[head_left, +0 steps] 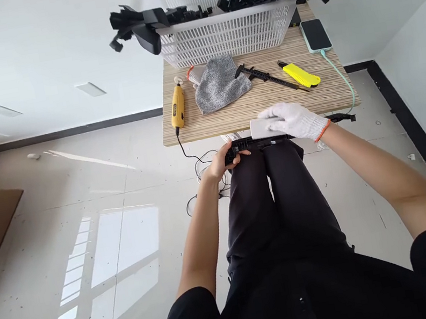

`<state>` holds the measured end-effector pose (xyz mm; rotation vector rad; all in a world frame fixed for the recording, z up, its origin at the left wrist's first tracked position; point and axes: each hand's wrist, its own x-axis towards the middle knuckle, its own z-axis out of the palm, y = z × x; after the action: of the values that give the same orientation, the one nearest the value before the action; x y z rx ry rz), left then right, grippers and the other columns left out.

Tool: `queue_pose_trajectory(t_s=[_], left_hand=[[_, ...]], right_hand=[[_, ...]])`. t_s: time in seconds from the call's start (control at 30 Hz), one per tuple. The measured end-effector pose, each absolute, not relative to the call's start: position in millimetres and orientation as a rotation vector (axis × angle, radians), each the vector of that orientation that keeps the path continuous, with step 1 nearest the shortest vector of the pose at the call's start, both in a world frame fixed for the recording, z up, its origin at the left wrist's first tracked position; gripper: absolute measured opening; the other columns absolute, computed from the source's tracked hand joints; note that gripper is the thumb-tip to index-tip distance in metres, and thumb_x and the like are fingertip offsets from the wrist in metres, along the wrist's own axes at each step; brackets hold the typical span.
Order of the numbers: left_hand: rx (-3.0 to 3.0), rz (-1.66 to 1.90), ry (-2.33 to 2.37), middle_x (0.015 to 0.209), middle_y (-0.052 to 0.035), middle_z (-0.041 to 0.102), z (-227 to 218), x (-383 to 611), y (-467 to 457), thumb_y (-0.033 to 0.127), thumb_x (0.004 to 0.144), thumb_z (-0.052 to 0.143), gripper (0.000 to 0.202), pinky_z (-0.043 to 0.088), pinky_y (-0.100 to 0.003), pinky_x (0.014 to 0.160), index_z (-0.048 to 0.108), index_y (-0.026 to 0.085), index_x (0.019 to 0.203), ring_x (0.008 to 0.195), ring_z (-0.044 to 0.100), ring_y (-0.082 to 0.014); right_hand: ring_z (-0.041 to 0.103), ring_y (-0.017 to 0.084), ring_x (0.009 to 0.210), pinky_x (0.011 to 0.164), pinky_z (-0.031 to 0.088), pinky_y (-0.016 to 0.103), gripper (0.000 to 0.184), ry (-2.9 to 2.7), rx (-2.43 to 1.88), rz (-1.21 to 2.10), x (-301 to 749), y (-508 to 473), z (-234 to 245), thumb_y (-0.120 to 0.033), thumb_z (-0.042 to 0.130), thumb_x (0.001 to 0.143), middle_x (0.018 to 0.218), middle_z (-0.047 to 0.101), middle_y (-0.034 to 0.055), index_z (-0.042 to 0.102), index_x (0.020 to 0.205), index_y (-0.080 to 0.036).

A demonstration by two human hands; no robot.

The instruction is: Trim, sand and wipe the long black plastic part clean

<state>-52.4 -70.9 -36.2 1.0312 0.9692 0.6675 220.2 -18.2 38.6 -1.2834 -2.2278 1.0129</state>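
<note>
My bare left hand grips a long black plastic part below the striped wooden table; my white-gloved right hand, fingers closed, holds a pale grey block on it.

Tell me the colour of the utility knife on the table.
Bright yellow with a black tip: the utility knife shows best in the head view, lying on the striped wooden table.

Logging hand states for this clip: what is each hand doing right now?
Left hand: bare, closed on the black part.
Right hand: gloved, resting on a grey block; grip cannot be told.
</note>
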Motion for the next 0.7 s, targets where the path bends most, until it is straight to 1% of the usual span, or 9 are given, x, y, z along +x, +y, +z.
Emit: queue_pose_trajectory(t_s=[0.13,0.23,0.27,0.37,0.43,0.5,0.57,0.6,0.7], left_hand=[[1.032,0.632,0.991,0.049,0.0001,0.040,-33,-51,-69,0.078,0.085,0.047,0.070,0.009,-0.031,0.047,0.073,0.013,0.079,0.043,0.021,-0.0097],[1.040,0.643,1.000,0.049,-0.0010,0.042,-32,-51,-68,0.079,0.085,0.047,0.071,0.011,-0.030,0.046,0.073,0.014,0.078,0.042,0.021,-0.0096],[1.047,0.648,0.999,0.050,-0.0013,0.043,-33,-51,-68,0.079,0.086,0.047,0.071,0.012,-0.031,0.046,0.073,0.014,0.078,0.042,0.022,-0.0096],[1.064,0.646,0.986,0.051,-0.0018,0.044,-33,-53,-72,0.076,0.089,0.045,0.070,0.018,-0.031,0.046,0.074,0.013,0.080,0.043,0.025,-0.0101],[1.067,0.638,0.979,0.051,-0.0020,0.045,-32,-53,-75,0.076,0.090,0.044,0.070,0.020,-0.031,0.047,0.074,0.014,0.081,0.043,0.026,-0.0106],[1.065,0.622,0.974,0.050,-0.0016,0.044,-30,-53,-80,0.077,0.090,0.043,0.071,0.019,-0.031,0.046,0.074,0.014,0.081,0.044,0.026,-0.0110],[1.060,0.597,0.970,0.049,-0.0010,0.042,-29,-51,-85,0.077,0.091,0.042,0.072,0.018,-0.030,0.046,0.074,0.013,0.082,0.044,0.026,-0.0111],[1.055,0.591,0.970,0.050,-0.0006,0.042,-28,-51,-87,0.076,0.091,0.042,0.071,0.018,-0.030,0.046,0.074,0.013,0.083,0.045,0.026,-0.0110],[1.028,0.588,0.973,0.051,0.0008,0.040,-30,-48,-93,0.071,0.094,0.039,0.070,0.017,-0.029,0.047,0.073,0.011,0.086,0.046,0.026,-0.0103]], right_hand=[[0.064,0.028,0.126,0.114,0.048,0.050,0.046,-2.238,-1.245,1.043,220,-24,35,-0.027,0.064,0.082,0.132,0.072,0.0064,0.072,0.127,-0.020],[0.061,0.028,0.128,0.117,0.043,0.049,0.048,-2.145,-1.273,0.906,221,-25,32,-0.029,0.064,0.083,0.135,0.069,0.0093,0.070,0.130,-0.018],[0.061,0.028,0.127,0.116,0.044,0.048,0.049,-2.108,-1.273,0.933,221,-26,31,-0.030,0.064,0.084,0.135,0.069,0.0097,0.069,0.131,-0.018],[0.063,0.027,0.123,0.113,0.046,0.048,0.046,-2.121,-1.229,1.145,223,-32,27,-0.031,0.067,0.083,0.133,0.070,0.0085,0.070,0.128,-0.020],[0.061,0.027,0.126,0.116,0.043,0.048,0.043,-2.103,-1.262,1.085,225,-38,26,-0.031,0.067,0.084,0.135,0.069,0.0081,0.072,0.126,-0.022],[0.059,0.028,0.129,0.118,0.042,0.049,0.041,-2.044,-1.317,1.022,227,-43,27,-0.032,0.067,0.086,0.137,0.068,0.0068,0.072,0.126,-0.024],[0.060,0.028,0.128,0.117,0.044,0.050,0.040,-2.057,-1.330,1.105,229,-47,29,-0.031,0.068,0.085,0.134,0.070,0.0043,0.072,0.125,-0.026],[0.061,0.028,0.127,0.117,0.044,0.051,0.040,-2.074,-1.329,1.140,230,-49,29,-0.030,0.069,0.085,0.133,0.070,0.0033,0.072,0.124,-0.026],[0.062,0.027,0.127,0.120,0.042,0.052,0.039,-2.040,-1.339,1.098,233,-50,29,-0.025,0.067,0.087,0.135,0.070,0.0030,0.071,0.126,-0.023]])
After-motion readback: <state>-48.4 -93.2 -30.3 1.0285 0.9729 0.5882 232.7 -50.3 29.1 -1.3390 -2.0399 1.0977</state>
